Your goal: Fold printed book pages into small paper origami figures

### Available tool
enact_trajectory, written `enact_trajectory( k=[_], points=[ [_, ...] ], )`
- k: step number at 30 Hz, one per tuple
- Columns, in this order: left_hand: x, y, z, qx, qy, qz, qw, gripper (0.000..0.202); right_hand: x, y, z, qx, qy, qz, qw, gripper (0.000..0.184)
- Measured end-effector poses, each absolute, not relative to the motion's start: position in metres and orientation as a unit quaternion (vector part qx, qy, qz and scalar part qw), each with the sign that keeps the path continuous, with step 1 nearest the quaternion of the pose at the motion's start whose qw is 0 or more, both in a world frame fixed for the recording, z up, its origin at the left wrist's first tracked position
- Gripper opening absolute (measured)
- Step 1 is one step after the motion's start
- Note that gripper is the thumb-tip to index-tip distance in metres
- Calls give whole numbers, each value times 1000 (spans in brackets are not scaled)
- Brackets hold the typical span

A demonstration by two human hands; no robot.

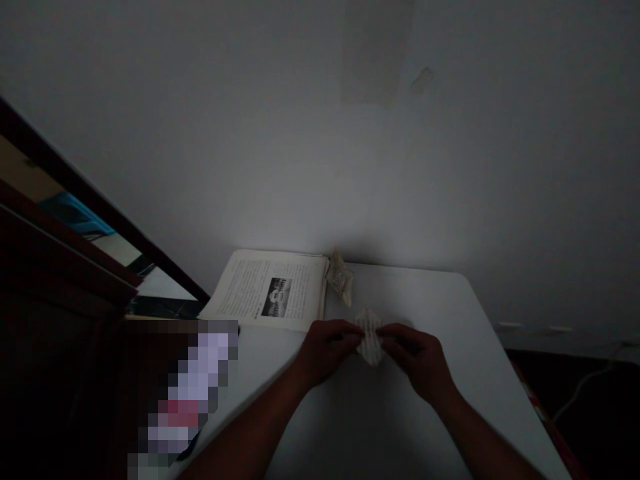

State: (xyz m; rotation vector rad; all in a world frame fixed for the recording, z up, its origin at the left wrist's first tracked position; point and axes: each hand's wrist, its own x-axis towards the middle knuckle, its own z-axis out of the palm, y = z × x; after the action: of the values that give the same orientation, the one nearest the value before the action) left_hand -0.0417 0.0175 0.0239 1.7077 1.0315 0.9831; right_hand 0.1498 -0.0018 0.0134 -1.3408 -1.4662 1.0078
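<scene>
Between both hands I hold a small folded piece of printed paper (370, 337), roughly six-sided, raised over the white table. My left hand (331, 350) pinches its left side between thumb and fingers. On the opposite side, my right hand (417, 357) grips the paper in the same kind of pinch. Just beyond my hands lies another folded paper piece (341, 277), with pointed ends, against the edge of an open book. The light is dim, so the fine creases are hard to make out.
The open book (240, 287) with a black-and-white picture lies at the table's back left. A pixelated, phone-shaped item (200, 387) rests along the left edge. The white table (435, 293) meets a grey wall (280, 147). A cable (583, 383) hangs at the right.
</scene>
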Motion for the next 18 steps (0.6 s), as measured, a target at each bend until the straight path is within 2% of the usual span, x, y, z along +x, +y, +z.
enact_trajectory(
  k=[5, 10, 12, 14, 18],
  points=[
    [-31, 14, 15, 604, 463, 395, 514, 11, 149, -2, 12, -583, -584, 367, 429, 25],
    [-30, 14, 14, 571, 446, 419, 547, 43, 147, -2, 15, -535, -552, 454, 450, 44],
    [-32, 15, 17, 607, 452, 399, 518, 32, 146, -2, 16, -524, -556, 474, 437, 44],
    [-32, 15, 19, 643, 453, 378, 488, 20, 145, -1, 15, -510, -566, 485, 429, 34],
    [-31, 15, 17, 668, 445, 362, 473, 22, 145, -1, 14, -494, -595, 490, 402, 26]
  ],
)
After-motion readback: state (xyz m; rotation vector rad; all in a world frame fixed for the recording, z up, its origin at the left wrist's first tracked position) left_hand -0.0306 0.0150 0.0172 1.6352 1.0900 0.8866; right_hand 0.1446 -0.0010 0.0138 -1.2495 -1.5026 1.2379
